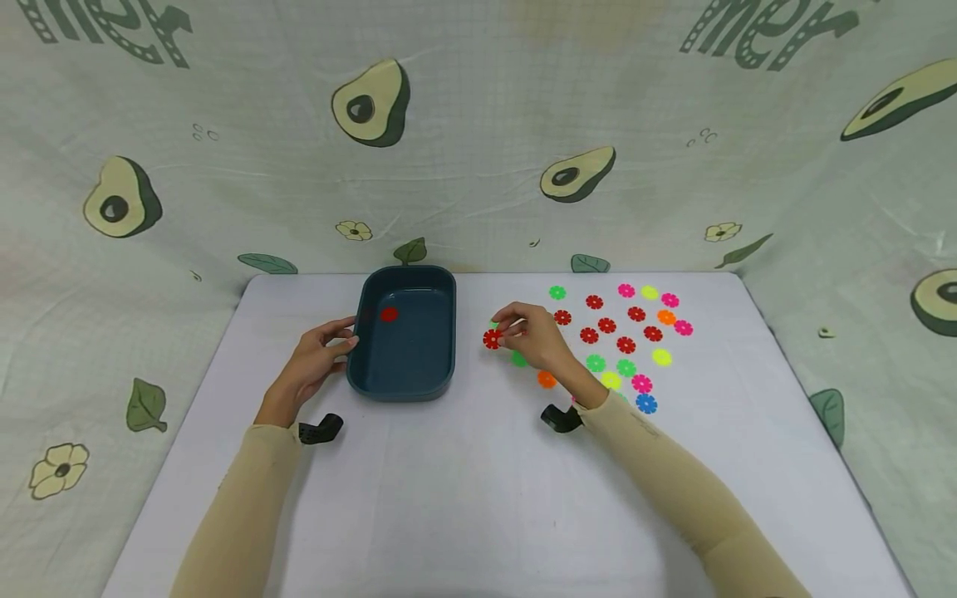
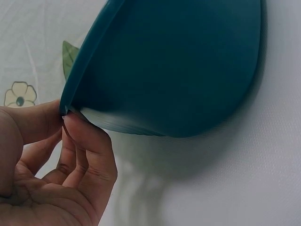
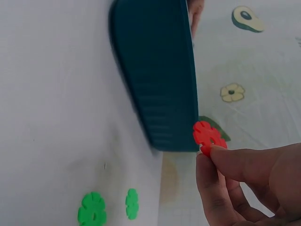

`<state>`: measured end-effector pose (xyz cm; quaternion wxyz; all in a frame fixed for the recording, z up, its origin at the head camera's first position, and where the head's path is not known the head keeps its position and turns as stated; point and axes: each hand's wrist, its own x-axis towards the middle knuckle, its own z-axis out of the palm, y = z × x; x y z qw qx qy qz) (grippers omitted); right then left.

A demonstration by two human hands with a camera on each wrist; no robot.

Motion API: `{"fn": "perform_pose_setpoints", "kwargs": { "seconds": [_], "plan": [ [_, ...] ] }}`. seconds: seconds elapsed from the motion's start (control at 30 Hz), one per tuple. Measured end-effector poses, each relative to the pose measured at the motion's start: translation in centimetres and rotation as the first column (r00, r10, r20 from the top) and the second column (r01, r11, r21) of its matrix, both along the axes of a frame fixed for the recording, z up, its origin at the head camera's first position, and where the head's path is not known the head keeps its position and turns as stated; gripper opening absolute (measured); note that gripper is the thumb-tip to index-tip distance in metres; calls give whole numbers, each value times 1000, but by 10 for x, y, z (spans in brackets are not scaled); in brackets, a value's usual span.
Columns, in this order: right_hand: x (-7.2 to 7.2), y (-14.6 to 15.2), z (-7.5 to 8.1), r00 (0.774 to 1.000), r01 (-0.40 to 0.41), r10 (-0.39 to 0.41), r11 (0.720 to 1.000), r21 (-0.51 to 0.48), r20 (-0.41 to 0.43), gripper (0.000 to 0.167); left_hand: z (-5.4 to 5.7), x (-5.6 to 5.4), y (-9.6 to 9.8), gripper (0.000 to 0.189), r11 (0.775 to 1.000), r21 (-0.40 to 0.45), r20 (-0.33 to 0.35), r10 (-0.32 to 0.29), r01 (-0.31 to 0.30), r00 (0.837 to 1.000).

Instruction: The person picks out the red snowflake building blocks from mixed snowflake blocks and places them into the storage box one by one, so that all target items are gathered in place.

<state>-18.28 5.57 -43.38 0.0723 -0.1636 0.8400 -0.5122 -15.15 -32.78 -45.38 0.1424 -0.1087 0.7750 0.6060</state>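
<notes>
A dark teal plastic tub (image 1: 399,384) stands on the white table, with one red notched disc (image 1: 389,315) inside it. My left hand (image 1: 314,357) pinches the tub's left rim between thumb and fingers; the left wrist view shows this grip on the rim (image 2: 70,89) closely. To the right of the tub, my right hand (image 1: 534,336) pinches another red notched disc (image 1: 491,339) between thumb and index finger. That disc (image 3: 207,134) is held up off the table in the right wrist view. Two green discs, one of them this green disc (image 3: 92,209), lie below it.
Several loose discs in red, green, pink, yellow and orange, plus a blue disc (image 1: 646,404), lie spread over the table's right half. A patterned cloth (image 1: 478,191) hangs behind the table (image 1: 449,498). Black wrist devices (image 1: 321,428) sit by both sleeves.
</notes>
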Motion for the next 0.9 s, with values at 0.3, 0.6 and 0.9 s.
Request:
{"fn": "perform_pose_setpoints", "kwargs": {
  "seconds": [0.3, 0.6, 0.9],
  "plan": [
    [-4, -25, 1, 1000, -11, 11, 1000, 6, -1, 26, 0, 2, -1, 56, 1000, -17, 6, 6, -6, 1000],
    [-8, -47, 1, 999, -47, 47, 999, -17, -2, 26, 1, 2, -2, 56, 1000, -13, -1, 4, -4, 1000],
    [-15, -64, 6, 999, -54, 54, 999, -7, -1, 27, 2, 1, 1, 57, 1000, 2, -4, -3, 3, 1000]
  ]
}}
